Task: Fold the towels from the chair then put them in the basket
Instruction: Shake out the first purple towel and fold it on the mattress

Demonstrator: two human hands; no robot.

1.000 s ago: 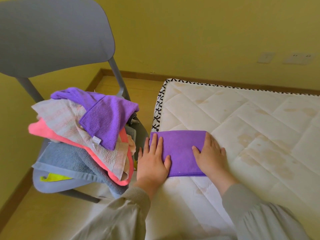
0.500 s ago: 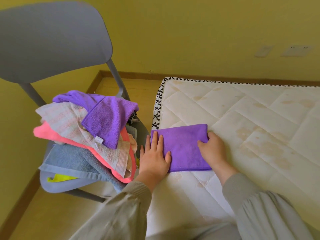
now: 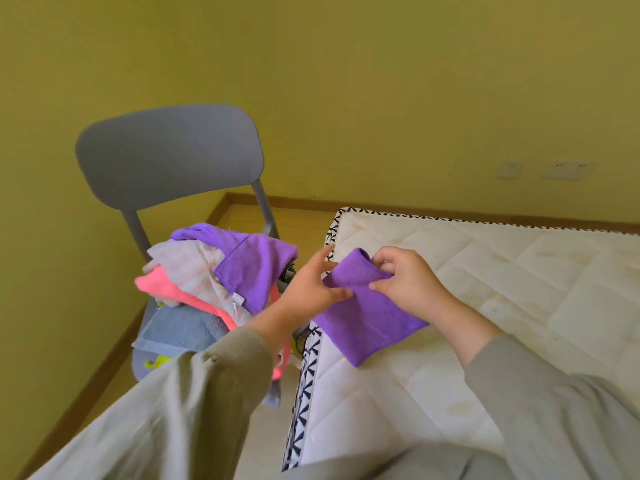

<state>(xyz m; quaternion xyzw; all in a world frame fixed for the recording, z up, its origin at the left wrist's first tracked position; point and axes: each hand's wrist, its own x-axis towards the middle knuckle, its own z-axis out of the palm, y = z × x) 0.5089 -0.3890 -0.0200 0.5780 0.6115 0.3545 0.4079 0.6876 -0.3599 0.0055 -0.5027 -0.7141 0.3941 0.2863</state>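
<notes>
Left hand (image 3: 311, 289) and right hand (image 3: 407, 284) each pinched the folded far end of a purple towel (image 3: 367, 322) over the bed (image 3: 519, 306); soft and light, it likely wanted gripping at the fold.

Mattress (image 3: 502, 306), R half of frame: white quilted top w/ yellowish stains, black-white trim on edges. Folded towel (image 3: 367, 323) at ctr hangs over its near-left part; can't tell if its lower end touches. Grey chair (image 3: 166, 157), left of ctr, just beside mattress. Seat carries towel pile (image 3: 194, 289): purple on top, then pale, coral, blue-grey at btm. Both on wood floor (image 3: 294, 220).
</notes>
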